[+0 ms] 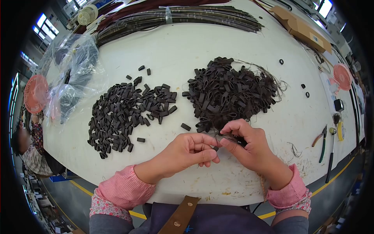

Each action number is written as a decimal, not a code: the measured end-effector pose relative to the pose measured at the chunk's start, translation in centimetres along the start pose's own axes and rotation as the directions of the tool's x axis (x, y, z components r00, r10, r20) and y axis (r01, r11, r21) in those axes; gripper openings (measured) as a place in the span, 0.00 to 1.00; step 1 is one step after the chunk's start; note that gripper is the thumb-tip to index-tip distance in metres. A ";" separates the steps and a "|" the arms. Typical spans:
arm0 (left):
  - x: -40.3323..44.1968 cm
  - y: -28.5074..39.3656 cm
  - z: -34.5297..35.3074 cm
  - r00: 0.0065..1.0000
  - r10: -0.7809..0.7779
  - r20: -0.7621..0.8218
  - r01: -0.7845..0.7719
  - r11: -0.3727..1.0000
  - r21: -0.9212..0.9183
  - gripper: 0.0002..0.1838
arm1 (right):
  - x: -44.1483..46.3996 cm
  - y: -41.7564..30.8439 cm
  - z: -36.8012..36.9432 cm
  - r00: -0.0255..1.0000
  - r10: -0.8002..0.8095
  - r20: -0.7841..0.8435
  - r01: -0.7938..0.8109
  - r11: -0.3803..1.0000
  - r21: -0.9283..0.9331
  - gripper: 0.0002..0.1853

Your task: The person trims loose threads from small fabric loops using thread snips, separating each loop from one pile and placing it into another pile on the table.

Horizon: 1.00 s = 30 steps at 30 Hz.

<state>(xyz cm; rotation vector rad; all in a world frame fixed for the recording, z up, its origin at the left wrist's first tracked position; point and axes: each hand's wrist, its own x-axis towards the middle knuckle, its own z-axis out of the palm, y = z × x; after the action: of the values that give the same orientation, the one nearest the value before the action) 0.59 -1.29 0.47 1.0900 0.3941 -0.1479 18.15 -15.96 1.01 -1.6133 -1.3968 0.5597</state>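
Note:
My left hand (187,153) is closed, pinching a small black strap loop (215,148) between thumb and fingers. Close beside it, my right hand (250,145) is curled around a small dark pointed tool (235,139), mostly hidden by the fingers; its exact kind is unclear. The fingertips of both hands nearly meet just below a large heap of black loops (233,91) with loose threads on them. Left of that lies a flatter spread of black loops (117,117) that look free of threads. One single loop (186,126) rests between the two piles.
Bundled dark strips (175,21) lie along the table's far side. Clear plastic bags (76,74) and a pink fan (36,93) are at left. At right are pliers (323,143), a hammer-like tool (331,152), yellow tape (341,131) and a cardboard box (302,29). Another person sits far left.

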 end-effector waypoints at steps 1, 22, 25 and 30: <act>-0.1 0.2 0.0 1.000 0.000 0.000 0.000 1.000 0.000 0.20 | 0.1 -0.5 -0.4 1.000 0.001 0.000 -0.001 1.000 0.000 0.12; -0.1 0.1 0.3 0.959 0.246 -0.140 -0.225 0.963 0.149 0.32 | 0.0 -0.2 -0.1 0.983 -0.179 -0.025 0.167 0.951 -0.261 0.08; -0.1 0.0 0.3 0.961 0.242 -0.132 -0.217 0.960 0.180 0.32 | 0.1 -0.2 0.0 0.980 -0.197 -0.033 0.181 0.945 -0.271 0.08; -0.1 0.0 0.5 0.964 0.226 -0.138 -0.202 0.964 0.172 0.33 | 0.1 -0.2 0.2 0.975 -0.219 -0.041 0.196 0.929 -0.316 0.07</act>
<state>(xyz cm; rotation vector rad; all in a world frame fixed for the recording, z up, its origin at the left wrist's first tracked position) 0.61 -1.75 0.66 1.2969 0.4063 0.1019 17.93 -15.81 1.10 -1.6808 -1.6354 0.1562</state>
